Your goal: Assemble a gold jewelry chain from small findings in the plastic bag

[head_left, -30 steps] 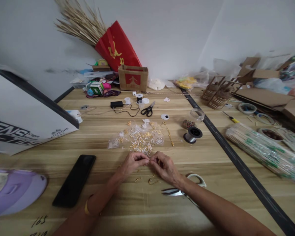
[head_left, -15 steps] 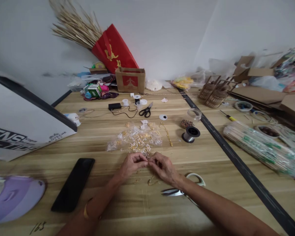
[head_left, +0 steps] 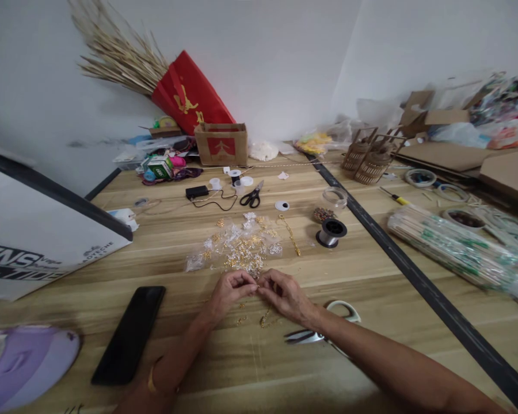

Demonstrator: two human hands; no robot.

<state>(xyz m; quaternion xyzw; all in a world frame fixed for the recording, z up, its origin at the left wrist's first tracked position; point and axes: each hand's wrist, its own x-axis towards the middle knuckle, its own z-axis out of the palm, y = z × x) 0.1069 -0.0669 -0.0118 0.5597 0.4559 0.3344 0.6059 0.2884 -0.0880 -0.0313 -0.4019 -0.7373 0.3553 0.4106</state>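
My left hand (head_left: 233,292) and my right hand (head_left: 285,294) meet fingertip to fingertip just in front of a pile of small gold and silver jewellery findings (head_left: 246,247) with clear plastic bags. Both pinch closed; whatever sits between the fingertips is too small to name. Below my right hand is a thin gold chain (head_left: 265,319), and whether it reaches the fingers is not clear. Some tiny gold pieces (head_left: 242,320) lie below my left hand. White-handled scissors (head_left: 304,336) rest partly under my right forearm. Another gold chain (head_left: 291,236) lies right of the pile.
A black phone (head_left: 129,333) and a purple visor-like object (head_left: 38,356) lie at left, by a large white box (head_left: 47,224). Black scissors (head_left: 252,196), a wire spool (head_left: 331,233) and brown beads (head_left: 323,214) stand farther back. Bagged sticks (head_left: 453,250) lie at right.
The camera view has tilted and shifted slightly. Both hands stay pinched together at nearly the same place over the table, with only small finger movement.
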